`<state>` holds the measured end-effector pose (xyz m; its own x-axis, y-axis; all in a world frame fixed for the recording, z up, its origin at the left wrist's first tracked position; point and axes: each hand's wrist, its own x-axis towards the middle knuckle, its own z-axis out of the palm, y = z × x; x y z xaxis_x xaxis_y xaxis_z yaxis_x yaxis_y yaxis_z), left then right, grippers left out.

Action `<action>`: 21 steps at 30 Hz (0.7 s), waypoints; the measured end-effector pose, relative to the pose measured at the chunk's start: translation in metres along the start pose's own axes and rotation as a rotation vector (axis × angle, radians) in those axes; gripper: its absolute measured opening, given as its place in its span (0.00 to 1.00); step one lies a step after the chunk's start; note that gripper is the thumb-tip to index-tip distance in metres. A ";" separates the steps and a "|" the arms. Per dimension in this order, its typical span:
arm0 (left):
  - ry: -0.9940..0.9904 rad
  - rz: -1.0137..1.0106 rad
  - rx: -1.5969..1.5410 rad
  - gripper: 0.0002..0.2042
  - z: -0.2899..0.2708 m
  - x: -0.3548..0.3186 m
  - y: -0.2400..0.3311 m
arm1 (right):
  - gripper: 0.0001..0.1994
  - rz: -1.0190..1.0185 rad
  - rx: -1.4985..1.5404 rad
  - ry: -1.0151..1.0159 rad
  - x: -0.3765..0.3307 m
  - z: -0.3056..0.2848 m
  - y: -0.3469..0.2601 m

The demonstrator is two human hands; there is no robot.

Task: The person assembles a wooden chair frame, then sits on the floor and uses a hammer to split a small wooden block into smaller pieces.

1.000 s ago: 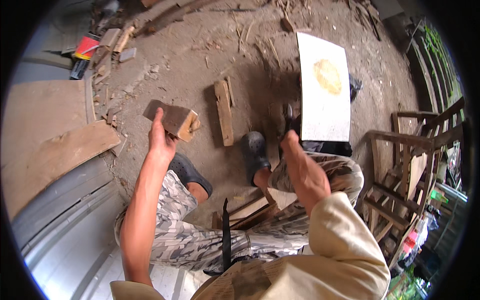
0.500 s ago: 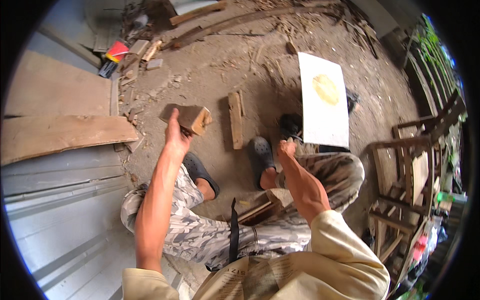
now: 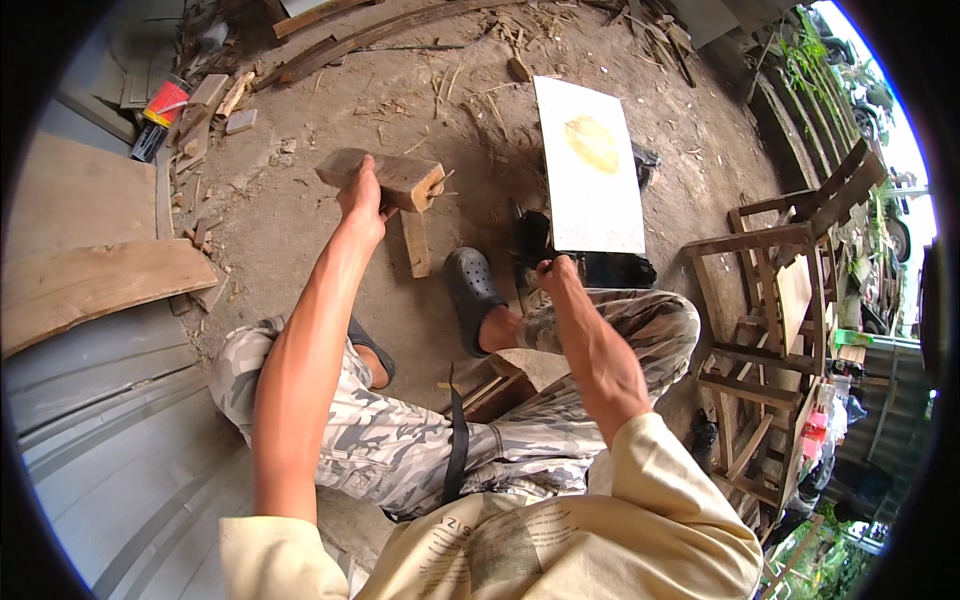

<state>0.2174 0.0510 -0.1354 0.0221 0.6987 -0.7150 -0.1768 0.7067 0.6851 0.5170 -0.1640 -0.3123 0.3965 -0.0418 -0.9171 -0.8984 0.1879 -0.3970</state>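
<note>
My left hand (image 3: pixel 362 195) is closed around a thick wooden block (image 3: pixel 385 178), held above the dirt ground. The block's right end is rough, with pale splinters or strands. Partly hidden beneath it, a narrower wooden piece (image 3: pixel 416 248) lies on the ground. My right hand (image 3: pixel 555 272) is closed near the lower edge of a white board (image 3: pixel 590 215); what its fingers hold is hidden. A round yellowish-brown patch (image 3: pixel 593 144) marks the board. Black objects (image 3: pixel 617 270) lie under and beside the board, their kind unclear.
Wooden chair frames (image 3: pixel 760 240) stand at the right. Planks (image 3: pixel 100 285) and grey metal sheets (image 3: pixel 110 440) line the left. Between my legs sits a wooden piece (image 3: pixel 500 388). Scrap wood (image 3: pixel 205 120) and a red-and-black package (image 3: pixel 160 115) lie farther off.
The view has shifted, so the surroundings appear farther left. My left hand has carried the block right and away from me, over the wooden piece. My right hand stays beside the board.
</note>
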 end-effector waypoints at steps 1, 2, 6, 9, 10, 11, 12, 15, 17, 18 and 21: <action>0.001 0.004 0.026 0.31 0.013 0.001 -0.004 | 0.08 0.000 0.128 -0.074 0.009 -0.009 -0.002; -0.064 -0.016 0.048 0.31 0.046 -0.006 -0.019 | 0.08 -0.093 0.273 -0.050 0.043 -0.032 -0.029; -0.080 -0.006 0.096 0.31 0.024 0.021 -0.024 | 0.13 0.403 0.299 -0.391 -0.006 -0.028 0.020; -0.096 -0.018 0.121 0.29 0.032 0.031 -0.031 | 0.10 0.576 0.159 -0.427 -0.024 -0.031 -0.002; -0.069 -0.027 0.149 0.27 0.038 0.030 -0.032 | 0.10 0.642 0.119 -0.462 -0.026 -0.038 -0.011; -0.042 -0.037 0.176 0.26 0.044 0.030 -0.033 | 0.12 0.705 0.078 -0.502 -0.028 -0.042 -0.022; -0.023 -0.039 0.189 0.25 0.037 0.035 -0.034 | 0.14 0.703 0.032 -0.479 -0.044 -0.041 -0.021; 0.007 -0.055 0.222 0.25 0.024 0.053 -0.038 | 0.24 0.720 -0.019 -0.593 -0.069 -0.046 -0.014; 0.016 -0.073 0.242 0.26 0.015 0.068 -0.045 | 0.24 0.841 -0.002 -0.714 -0.077 -0.051 -0.001; 0.017 -0.083 0.209 0.27 0.006 0.080 -0.049 | 0.24 0.902 0.044 -0.771 -0.081 -0.050 0.011; 0.020 -0.112 0.133 0.29 -0.008 0.095 -0.055 | 0.23 0.928 -0.028 -1.012 -0.088 -0.050 0.027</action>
<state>0.2209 0.0774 -0.2426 0.0146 0.6135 -0.7896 -0.0421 0.7893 0.6125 0.4480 -0.2039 -0.2440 -0.3936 0.8170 -0.4215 -0.9057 -0.2661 0.3300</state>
